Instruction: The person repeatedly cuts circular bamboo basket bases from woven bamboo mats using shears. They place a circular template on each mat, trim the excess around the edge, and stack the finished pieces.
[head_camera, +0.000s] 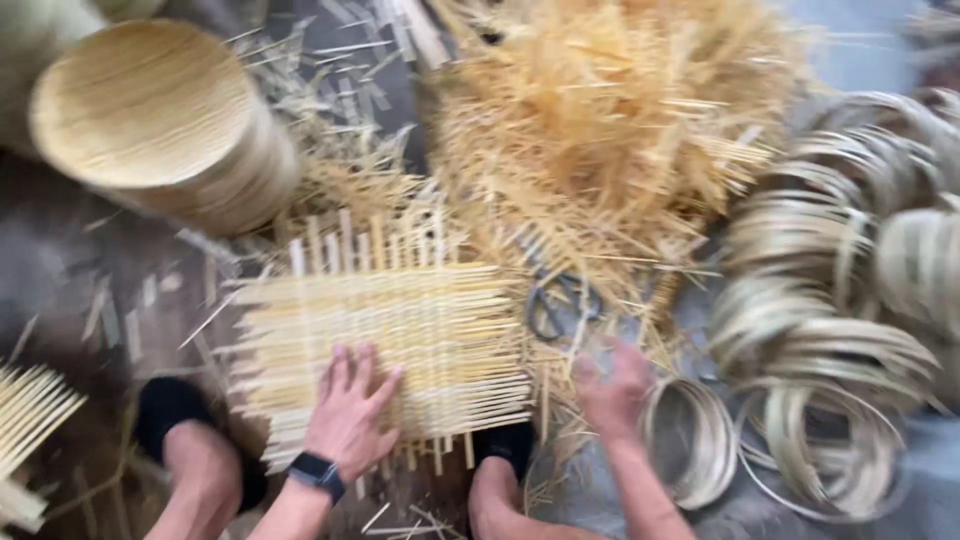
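Down on the grey floor (60, 290), between the person's two black-shoed feet, lies a pale yellow rectangular mat woven from flat bamboo strips (400, 330), its loose strip ends sticking out on every side. The left hand (350, 410), with a black smartwatch (318, 472) on its wrist, rests flat and released on the mat's near edge, fingers spread over the weave and gripping nothing. The right hand (612, 385) is off the mat, just beside its right edge, blurred and loosely curled among stray splints; whether it grasps anything cannot be told. A thin hoop of bent bamboo (700, 440) lies just right of that hand, and a big heap of similar pale bamboo rings (840, 300) spreads farther right. Grey-handled scissors (562, 305) lie beyond the right hand, near the mat's far right corner. Behind the mat rises a tangled mound of straw-coloured bamboo splints (610, 120), and at far left sits a stack of round woven bamboo trays (170, 120).
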